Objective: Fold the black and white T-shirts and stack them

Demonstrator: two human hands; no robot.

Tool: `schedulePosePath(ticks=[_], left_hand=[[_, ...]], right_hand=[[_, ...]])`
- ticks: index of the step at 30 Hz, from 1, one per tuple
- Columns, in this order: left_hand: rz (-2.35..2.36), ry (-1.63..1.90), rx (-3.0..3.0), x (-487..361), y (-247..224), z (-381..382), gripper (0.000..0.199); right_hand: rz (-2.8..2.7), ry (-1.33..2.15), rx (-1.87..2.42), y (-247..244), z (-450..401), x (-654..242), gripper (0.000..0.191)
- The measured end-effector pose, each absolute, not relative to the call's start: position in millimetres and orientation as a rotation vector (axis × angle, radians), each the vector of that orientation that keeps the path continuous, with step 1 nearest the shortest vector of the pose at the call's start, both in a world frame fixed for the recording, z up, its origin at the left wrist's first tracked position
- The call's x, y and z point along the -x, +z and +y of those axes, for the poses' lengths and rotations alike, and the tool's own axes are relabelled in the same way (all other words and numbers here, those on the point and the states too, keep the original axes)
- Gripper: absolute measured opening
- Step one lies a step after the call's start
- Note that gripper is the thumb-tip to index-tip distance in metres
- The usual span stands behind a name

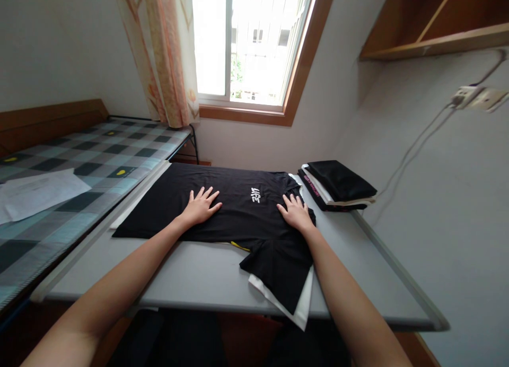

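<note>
A black T-shirt (234,213) with white "LIFE" lettering lies spread sideways across the table, its collar toward the right. My left hand (201,205) rests flat on the body of the shirt, fingers spread. Near the collar and shoulder, my right hand (296,212) also presses flat on the cloth with its fingers apart. One black sleeve points toward me and hangs slightly past the table's front edge. White cloth (304,303) shows from under that sleeve and along the shirt's left end. A thin yellow strip (240,246) peeks out at the near side seam.
The grey table (191,277) carries a stack of folded clothes (338,181) at its right rear. On the left, a bed with a checked cover (131,149) holds white papers (43,192). A window (254,49) and curtain (169,54) stand behind. Cords run down from a wall socket (465,96).
</note>
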State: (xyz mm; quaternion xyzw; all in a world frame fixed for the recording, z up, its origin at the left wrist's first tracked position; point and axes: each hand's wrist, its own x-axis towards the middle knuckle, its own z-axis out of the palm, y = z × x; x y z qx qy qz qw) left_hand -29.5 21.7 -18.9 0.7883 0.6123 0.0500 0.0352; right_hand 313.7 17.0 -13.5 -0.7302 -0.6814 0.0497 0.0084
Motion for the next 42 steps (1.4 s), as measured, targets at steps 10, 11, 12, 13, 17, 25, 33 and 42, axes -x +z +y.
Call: schedulePosePath(ticks=[10, 11, 12, 13, 17, 25, 33, 42], left_hand=[[1.88, 0.157, -2.429, 29.7, -20.8, 22.7, 0.063], [1.881, 0.157, -2.429, 29.7, -20.7, 22.6, 0.063], [1.881, 0.158, -2.428, 29.7, -20.7, 22.5, 0.063], [1.881, 0.158, -2.428, 29.6, -20.6, 22.4, 0.063], [1.881, 0.156, -2.429, 29.3, -19.9, 22.1, 0.063], [1.878, 0.159, -2.428, 29.5, -20.2, 22.8, 0.064], [1.884, 0.153, -2.418, 29.8, -20.1, 22.9, 0.064], [1.88, 0.163, -2.428, 29.7, -21.0, 22.7, 0.064]], right_hand=[[-2.134, 0.14, 2.272, -15.5, 17.0, -314.5, 0.064], [-2.134, 0.137, 2.271, -15.5, 17.0, -314.4, 0.064], [-2.132, 0.134, 2.268, -15.6, 17.0, -314.4, 0.064], [-2.131, 0.133, 2.264, -15.6, 17.1, -314.4, 0.064], [-2.125, 0.153, 2.259, -15.4, 17.3, -314.6, 0.064], [-2.125, 0.149, 2.262, -13.9, 16.7, -314.1, 0.064], [-2.127, 0.155, 2.263, -15.0, 17.6, -314.9, 0.064], [-2.131, 0.138, 2.275, -14.9, 17.7, -314.6, 0.064]])
